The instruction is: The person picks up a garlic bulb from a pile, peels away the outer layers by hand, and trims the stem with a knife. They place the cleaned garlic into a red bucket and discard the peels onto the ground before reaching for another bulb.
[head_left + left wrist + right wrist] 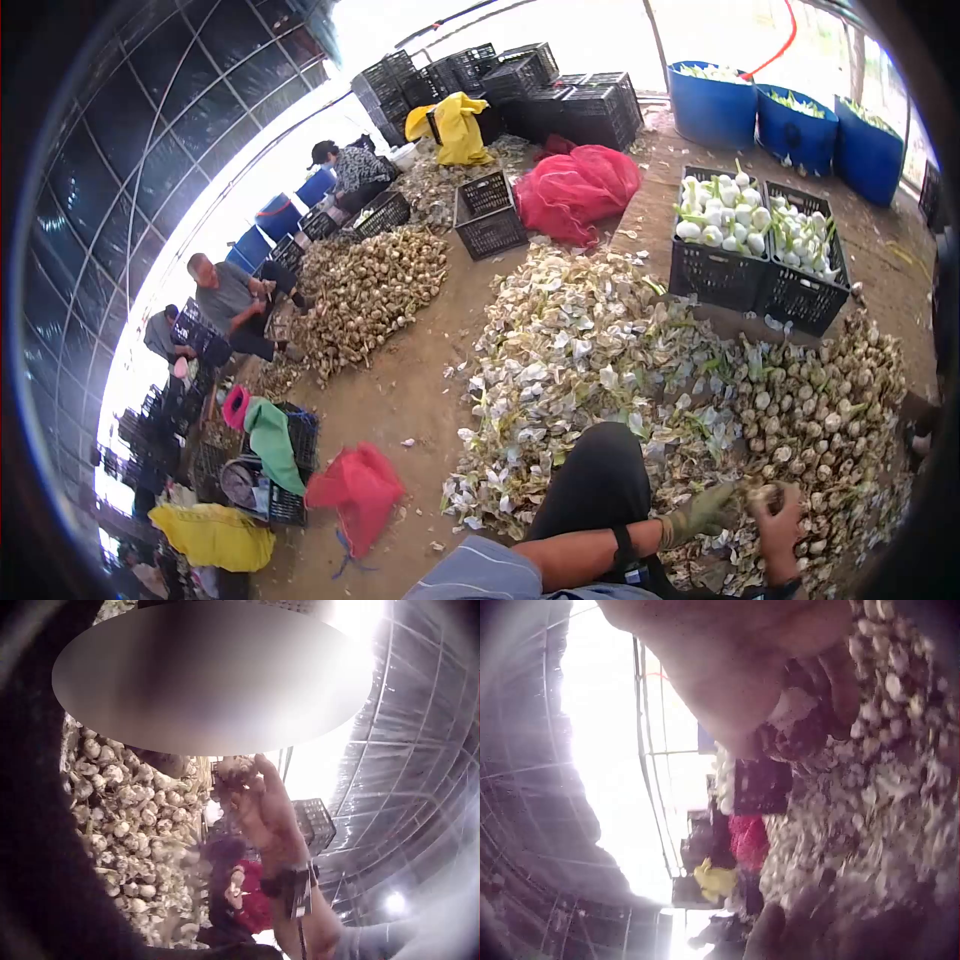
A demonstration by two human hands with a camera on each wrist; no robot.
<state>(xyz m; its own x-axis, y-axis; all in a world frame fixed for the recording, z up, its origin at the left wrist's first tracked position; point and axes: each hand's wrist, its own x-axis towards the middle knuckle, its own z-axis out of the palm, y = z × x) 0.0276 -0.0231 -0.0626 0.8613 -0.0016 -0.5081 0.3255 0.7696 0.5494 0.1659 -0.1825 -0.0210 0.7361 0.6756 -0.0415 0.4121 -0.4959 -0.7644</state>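
Near the bottom of the head view, the bare right hand [780, 525] curls its fingers round a brownish garlic bulb [766, 496]. In the right wrist view that hand [742, 675] fills the top, the bulb [799, 724] at its fingers. The left wrist view shows the banded right hand [266, 817] holding the bulb [238, 771] up at its fingertips. The gloved left hand [700, 515] is just left of the bulb, fingers extended towards it; whether they touch it is unclear. Below both hands lie unpeeled bulbs [830, 420] and loose skins [550, 350].
Two black crates [715, 275] of white bulbs stand beyond the pile, with blue tubs [712, 105] behind. A red net [580, 190] and an empty crate [488, 225] lie farther off. At left, a seated person [225, 295] is beside another bulb heap [365, 290].
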